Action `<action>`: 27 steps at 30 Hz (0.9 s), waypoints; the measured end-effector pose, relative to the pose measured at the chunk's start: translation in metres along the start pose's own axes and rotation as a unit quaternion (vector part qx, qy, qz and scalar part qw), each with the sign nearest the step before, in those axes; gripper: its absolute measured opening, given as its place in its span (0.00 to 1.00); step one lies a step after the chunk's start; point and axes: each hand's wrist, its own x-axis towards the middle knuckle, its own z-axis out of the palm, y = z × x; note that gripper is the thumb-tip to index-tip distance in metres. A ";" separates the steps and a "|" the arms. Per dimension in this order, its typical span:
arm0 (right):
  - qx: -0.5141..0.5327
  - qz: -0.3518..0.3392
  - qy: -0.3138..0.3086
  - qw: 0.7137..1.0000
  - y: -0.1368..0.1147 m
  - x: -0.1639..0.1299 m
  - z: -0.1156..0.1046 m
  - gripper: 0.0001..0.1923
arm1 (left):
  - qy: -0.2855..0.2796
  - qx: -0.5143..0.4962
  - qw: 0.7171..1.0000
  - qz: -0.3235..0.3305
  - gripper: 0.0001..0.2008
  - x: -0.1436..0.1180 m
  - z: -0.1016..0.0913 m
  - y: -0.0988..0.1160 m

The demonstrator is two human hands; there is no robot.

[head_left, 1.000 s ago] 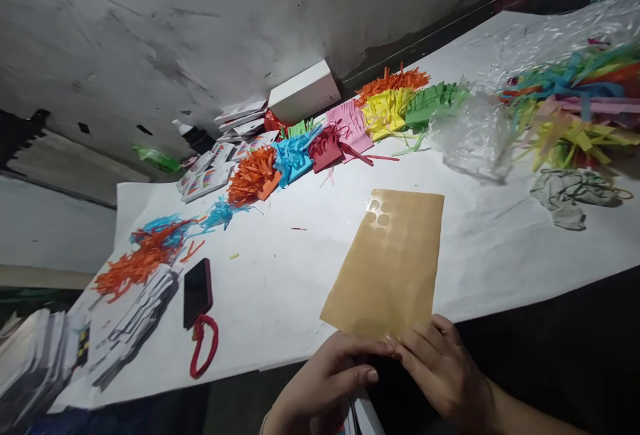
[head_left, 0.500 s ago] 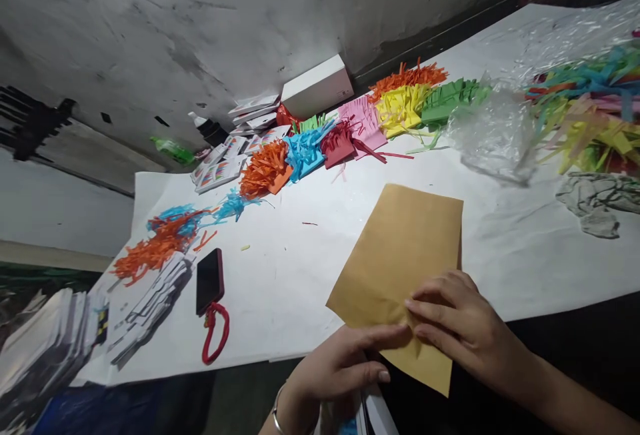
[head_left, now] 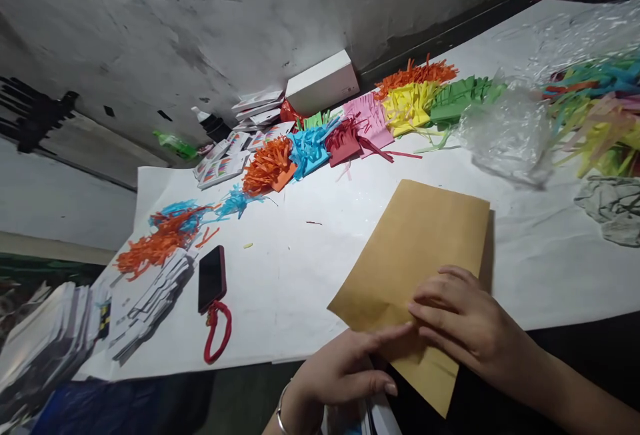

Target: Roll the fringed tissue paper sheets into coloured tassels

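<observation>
A piece of brown kraft paper (head_left: 420, 241) lies slanted at the table's front edge, its near corner hanging past the edge. Creases run through its lower part beneath my fingers. My right hand (head_left: 460, 318) is closed on the paper's lower right part, fingers bent over the top; its thumb is hidden. My left hand (head_left: 347, 368), wearing a silver bangle (head_left: 281, 408), reaches in from below. Its index finger is stretched across the paper toward my right fingertips, and its thumb stands apart. The left hand's other fingers are mostly hidden.
A phone (head_left: 212, 279) with a red strap lies left, near a fanned paper stack (head_left: 150, 305). Fringed paper bundles, including yellow (head_left: 410, 108) and orange (head_left: 270, 165), line the back. Clear plastic wrap (head_left: 510, 128), colourful strips (head_left: 600, 135) and a grey cloth (head_left: 610, 208) lie right.
The brown paper has shifted right and its right side shows wider, with a shadow beside it. Both hands keep nearly the same hold. The whole view has shifted slightly.
</observation>
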 end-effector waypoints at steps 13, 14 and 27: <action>0.037 -0.038 0.039 0.998 0.003 -0.003 0.005 0.12 | 0.019 -0.047 0.995 0.089 0.44 0.003 0.002 -0.014; 0.042 -0.032 0.041 0.998 0.003 -0.002 0.006 0.11 | 0.018 -0.050 0.995 0.089 0.44 0.003 0.002 -0.015; 0.088 0.108 -0.067 0.988 0.000 0.011 0.000 0.10 | 0.003 0.102 0.993 0.052 0.43 0.004 0.002 -0.002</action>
